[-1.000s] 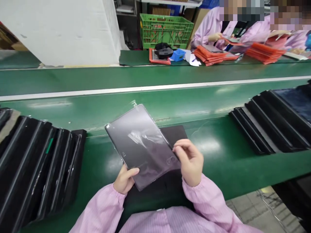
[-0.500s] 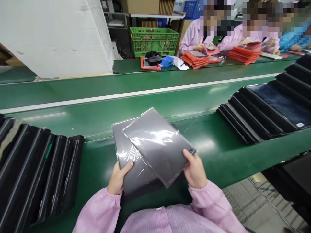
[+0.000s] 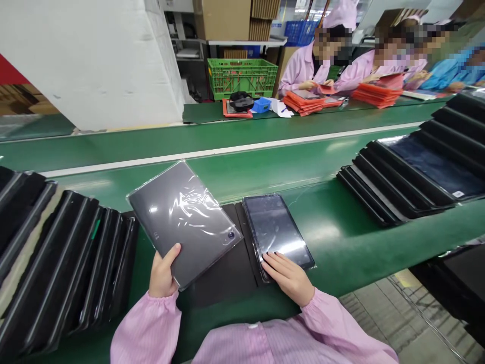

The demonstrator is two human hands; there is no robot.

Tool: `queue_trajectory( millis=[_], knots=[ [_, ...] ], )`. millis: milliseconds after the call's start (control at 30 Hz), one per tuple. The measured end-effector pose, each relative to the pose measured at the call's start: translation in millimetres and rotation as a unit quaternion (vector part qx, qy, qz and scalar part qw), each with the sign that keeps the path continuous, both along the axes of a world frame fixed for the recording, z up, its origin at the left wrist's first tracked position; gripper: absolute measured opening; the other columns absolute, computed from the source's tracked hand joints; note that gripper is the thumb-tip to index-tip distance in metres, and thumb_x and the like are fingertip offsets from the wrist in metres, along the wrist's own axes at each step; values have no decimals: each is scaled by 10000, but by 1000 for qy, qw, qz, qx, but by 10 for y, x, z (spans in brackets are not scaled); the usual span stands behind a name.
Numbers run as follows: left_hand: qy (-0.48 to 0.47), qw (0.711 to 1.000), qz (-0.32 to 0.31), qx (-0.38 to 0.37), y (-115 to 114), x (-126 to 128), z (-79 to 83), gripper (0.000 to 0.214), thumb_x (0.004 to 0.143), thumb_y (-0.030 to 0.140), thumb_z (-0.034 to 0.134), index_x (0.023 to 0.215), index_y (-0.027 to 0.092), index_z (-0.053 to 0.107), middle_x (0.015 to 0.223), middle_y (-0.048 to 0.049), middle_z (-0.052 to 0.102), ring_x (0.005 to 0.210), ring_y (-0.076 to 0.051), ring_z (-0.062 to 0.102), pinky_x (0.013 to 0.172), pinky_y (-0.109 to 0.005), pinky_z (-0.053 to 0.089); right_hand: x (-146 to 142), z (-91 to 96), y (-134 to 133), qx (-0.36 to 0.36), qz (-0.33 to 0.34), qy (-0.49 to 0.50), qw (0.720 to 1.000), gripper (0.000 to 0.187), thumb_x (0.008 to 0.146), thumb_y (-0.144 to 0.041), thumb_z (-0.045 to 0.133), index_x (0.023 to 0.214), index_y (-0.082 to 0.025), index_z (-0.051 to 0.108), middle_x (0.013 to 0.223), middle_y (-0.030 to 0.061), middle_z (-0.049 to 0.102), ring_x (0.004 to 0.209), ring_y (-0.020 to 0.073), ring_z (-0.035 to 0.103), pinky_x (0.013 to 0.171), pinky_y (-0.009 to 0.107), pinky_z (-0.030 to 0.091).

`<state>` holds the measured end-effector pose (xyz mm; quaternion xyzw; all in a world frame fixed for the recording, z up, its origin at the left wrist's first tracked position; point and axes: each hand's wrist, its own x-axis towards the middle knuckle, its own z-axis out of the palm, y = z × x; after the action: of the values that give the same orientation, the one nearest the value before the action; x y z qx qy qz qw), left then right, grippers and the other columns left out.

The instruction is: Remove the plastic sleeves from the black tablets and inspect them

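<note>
While the left hand (image 3: 163,275) is gripping a film-wrapped tablet (image 3: 185,222) by its left edge, seemingly to hold it above the black folio cover (image 3: 231,278), the right hand (image 3: 290,278) is resting straight fingers on a second tablet (image 3: 275,225) (screen up), apparently steadying it.

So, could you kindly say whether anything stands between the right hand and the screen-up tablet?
Nothing visible does: the right hand rests on that tablet, and the left hand holds another tablet aside.

Factory: workers (image 3: 299,65), long green bench (image 3: 326,258)
</note>
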<state>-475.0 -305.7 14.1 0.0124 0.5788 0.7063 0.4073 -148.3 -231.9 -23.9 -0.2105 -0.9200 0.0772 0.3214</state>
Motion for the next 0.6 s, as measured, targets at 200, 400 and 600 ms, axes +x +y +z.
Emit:
queue_trajectory(
  millis=[200, 400, 600],
  knots=[
    [-13, 998, -60, 13, -8, 86, -83, 706, 461, 391, 925, 1074, 165, 657, 846, -53, 741, 771, -274, 721, 753, -396, 608, -23, 211, 128, -212, 34, -17, 976, 287, 871, -365, 707, 1124, -245, 769, 1166, 102, 754, 1125, 308, 705, 1017, 514, 551],
    [-5, 990, -123, 69, -25, 358, 16, 516, 490, 251, 858, 965, 147, 684, 890, -77, 749, 869, -280, 705, 818, -377, 563, -577, 606, 549, -275, -98, 127, 948, 230, 936, -334, 613, 1033, -189, 762, 994, 101, 789, 879, 247, 772, 794, 378, 650],
    [-44, 987, -129, 80, -3, 434, -43, 407, 443, 136, 682, 849, 170, 668, 785, -25, 720, 794, -257, 669, 760, -374, 527, -1087, 809, 628, -243, -134, 215, 936, 140, 874, -311, 686, 829, -184, 723, 779, 59, 739, 669, 197, 707, 638, 323, 606]
  ],
)
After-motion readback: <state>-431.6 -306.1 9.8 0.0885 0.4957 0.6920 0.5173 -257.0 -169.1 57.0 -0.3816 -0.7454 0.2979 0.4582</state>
